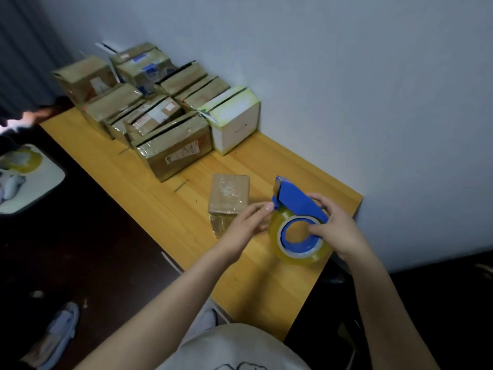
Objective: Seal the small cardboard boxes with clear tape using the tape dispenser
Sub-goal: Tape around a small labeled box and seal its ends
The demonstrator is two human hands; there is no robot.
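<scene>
A small brown cardboard box (pixel 229 198), wrapped in shiny clear tape, stands on the wooden table (pixel 165 209). Just right of it I hold a blue tape dispenser (pixel 296 201) loaded with a yellowish roll of clear tape (pixel 298 252) above the table. My right hand (pixel 337 231) grips the dispenser's frame and roll from the right, thumb at the hub. My left hand (pixel 246 225) reaches in from the left, fingertips pinching at the roll's edge under the blade end; it partly covers the small box's lower right corner.
Several taped cardboard boxes (pixel 173 150) and a white box (pixel 234 118) are stacked at the table's far end against the wall (pixel 346 76). A white stool (pixel 34 180) with another tape roll stands left. Shoes (pixel 61 327) lie on the dark floor.
</scene>
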